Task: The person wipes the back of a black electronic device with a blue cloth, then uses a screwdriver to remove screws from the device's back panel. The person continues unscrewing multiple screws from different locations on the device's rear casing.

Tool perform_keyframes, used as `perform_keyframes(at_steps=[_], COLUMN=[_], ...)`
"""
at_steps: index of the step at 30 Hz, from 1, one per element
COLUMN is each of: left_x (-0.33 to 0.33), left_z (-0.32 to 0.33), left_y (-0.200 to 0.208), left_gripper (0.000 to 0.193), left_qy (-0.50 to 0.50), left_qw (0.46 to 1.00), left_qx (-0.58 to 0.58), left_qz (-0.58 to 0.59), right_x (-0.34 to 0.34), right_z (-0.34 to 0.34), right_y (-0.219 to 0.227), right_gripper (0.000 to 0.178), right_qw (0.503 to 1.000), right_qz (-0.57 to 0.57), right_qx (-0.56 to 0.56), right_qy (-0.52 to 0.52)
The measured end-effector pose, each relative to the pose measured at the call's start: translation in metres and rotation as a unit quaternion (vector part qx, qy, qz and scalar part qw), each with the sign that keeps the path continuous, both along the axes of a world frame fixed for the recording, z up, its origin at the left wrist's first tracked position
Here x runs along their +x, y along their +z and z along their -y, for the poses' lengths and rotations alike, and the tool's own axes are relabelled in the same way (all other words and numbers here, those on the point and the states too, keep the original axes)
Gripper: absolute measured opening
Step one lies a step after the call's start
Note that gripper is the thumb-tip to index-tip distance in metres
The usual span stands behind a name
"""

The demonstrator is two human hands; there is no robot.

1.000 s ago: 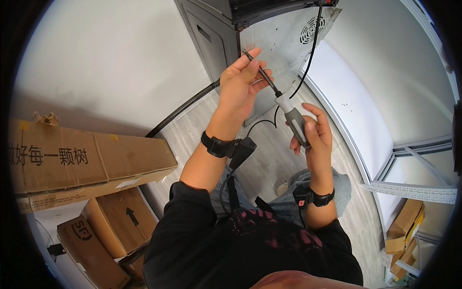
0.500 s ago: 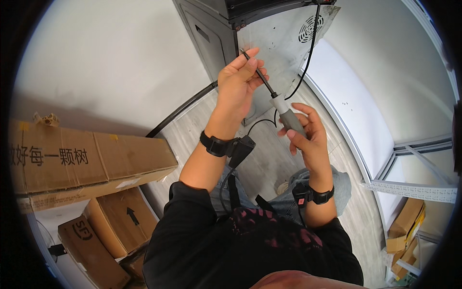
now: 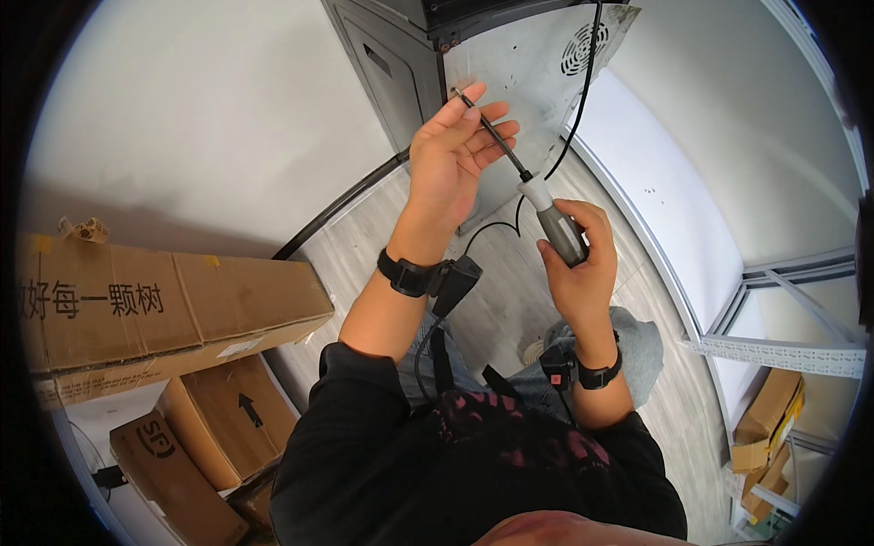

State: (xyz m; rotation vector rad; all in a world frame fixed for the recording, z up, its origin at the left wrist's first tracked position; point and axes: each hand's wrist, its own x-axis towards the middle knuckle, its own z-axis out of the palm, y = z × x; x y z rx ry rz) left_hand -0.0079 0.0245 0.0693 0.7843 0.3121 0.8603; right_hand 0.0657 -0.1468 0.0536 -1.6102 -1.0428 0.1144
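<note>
A screwdriver [image 3: 561,231] with a grey handle and a long dark shaft is held slantwise in front of me, its tip up and to the left. My right hand [image 3: 587,273] grips the handle between thumb and fingers. Near the tip, my left hand [image 3: 442,159] pinches the shaft with thumb and forefinger, while its other fingers are spread. Something small and shiny shows at the tip, too small to name. Just beyond the left hand stands the light metal panel [image 3: 519,73] of a dark cabinet [image 3: 387,82].
A black cable [image 3: 583,114] hangs in front of the panel's round vent [image 3: 583,47]. Cardboard boxes [image 3: 182,300] are stacked at the left. At the right stand a white metal frame [image 3: 783,353] and more cardboard [image 3: 769,409]. Black straps with small devices [image 3: 455,278] circle both wrists.
My right hand has turned and closed more firmly around the screwdriver handle. The left hand's outer fingers have spread away from the shaft. The screwdriver has shifted slightly.
</note>
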Motion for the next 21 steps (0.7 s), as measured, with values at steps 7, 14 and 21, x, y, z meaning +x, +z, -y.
perform_keyframes(at_steps=[7,14,21], left_x=[-0.004,0.024,0.129], left_z=[0.001,0.018,0.055], left_y=[-0.003,-0.009,-0.037], left_gripper=[0.033,0.021,0.017], left_qy=[-0.01,-0.028,-0.06], left_qw=[1.0,0.999,0.997], left_qx=[0.004,0.024,0.022], left_qz=[0.021,0.036,0.052], right_x=[0.008,0.064,0.211], right_z=[0.009,0.039,0.085], right_y=[0.002,0.033,0.046], right_gripper=[0.047,0.048,0.042], right_qw=[0.997,0.99,0.972], right_qz=[-0.066,-0.099,-0.142], right_qx=[-0.017,-0.067,-0.139], right_qy=[0.026,0.074,0.121])
